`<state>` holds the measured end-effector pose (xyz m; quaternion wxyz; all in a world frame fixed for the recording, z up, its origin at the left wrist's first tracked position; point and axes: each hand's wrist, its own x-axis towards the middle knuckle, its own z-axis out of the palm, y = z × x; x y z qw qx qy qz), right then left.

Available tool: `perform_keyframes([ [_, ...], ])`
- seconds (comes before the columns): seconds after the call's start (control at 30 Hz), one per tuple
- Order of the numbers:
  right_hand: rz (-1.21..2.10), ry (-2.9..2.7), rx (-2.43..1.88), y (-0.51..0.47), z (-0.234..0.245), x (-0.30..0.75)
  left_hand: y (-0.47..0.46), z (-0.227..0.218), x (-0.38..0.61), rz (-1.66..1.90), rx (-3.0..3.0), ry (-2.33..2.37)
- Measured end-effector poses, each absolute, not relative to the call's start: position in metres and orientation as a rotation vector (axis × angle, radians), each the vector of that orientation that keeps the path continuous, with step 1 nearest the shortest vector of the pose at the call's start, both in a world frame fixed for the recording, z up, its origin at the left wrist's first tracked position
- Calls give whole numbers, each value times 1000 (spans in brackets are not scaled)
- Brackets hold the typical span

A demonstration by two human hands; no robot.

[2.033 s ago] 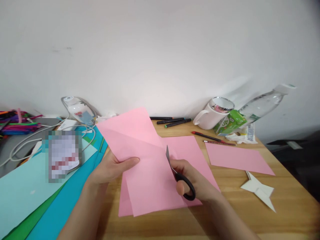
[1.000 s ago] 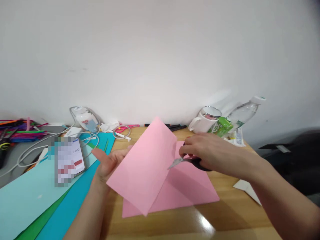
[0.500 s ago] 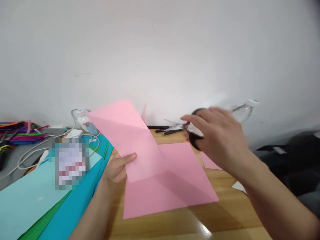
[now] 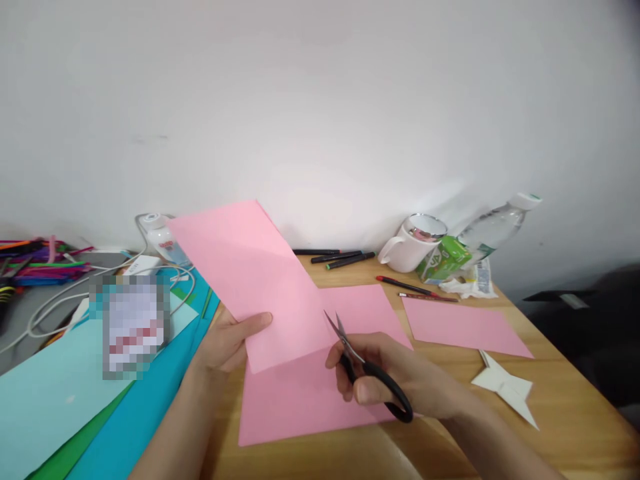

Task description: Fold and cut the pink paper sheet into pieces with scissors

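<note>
My left hand [image 4: 227, 343] pinches the lower edge of a pink paper sheet [image 4: 250, 273] and holds it up off the desk, tilted to the left. My right hand [image 4: 400, 380] grips black-handled scissors [image 4: 373, 380]; their blades are slightly apart and point up-left at the sheet's right edge. Under both lies a second pink sheet [image 4: 295, 400] flat on the wooden desk [image 4: 565, 413].
A pink strip [image 4: 465, 327] and a white folded paper star [image 4: 505, 387] lie at right. Behind stand a white mug [image 4: 407, 250], a green carton [image 4: 443, 260], a water bottle [image 4: 493, 227], markers [image 4: 340, 257] and pencils. Blue and green sheets [image 4: 60, 400], a phone and cables lie left.
My right hand swung the scissors up toward the mug, then brought them back down in front of me to the held sheet. The left hand turned the pink sheet and holds it raised.
</note>
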<state>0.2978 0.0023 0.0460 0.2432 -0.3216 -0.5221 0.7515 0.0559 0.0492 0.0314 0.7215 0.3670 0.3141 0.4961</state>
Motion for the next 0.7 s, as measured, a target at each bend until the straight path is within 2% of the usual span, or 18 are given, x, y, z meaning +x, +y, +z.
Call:
perform_keyframes([
  [0.7, 2163, -1371, -765, 18, 39, 298, 51, 30, 56, 1128, 728, 775],
])
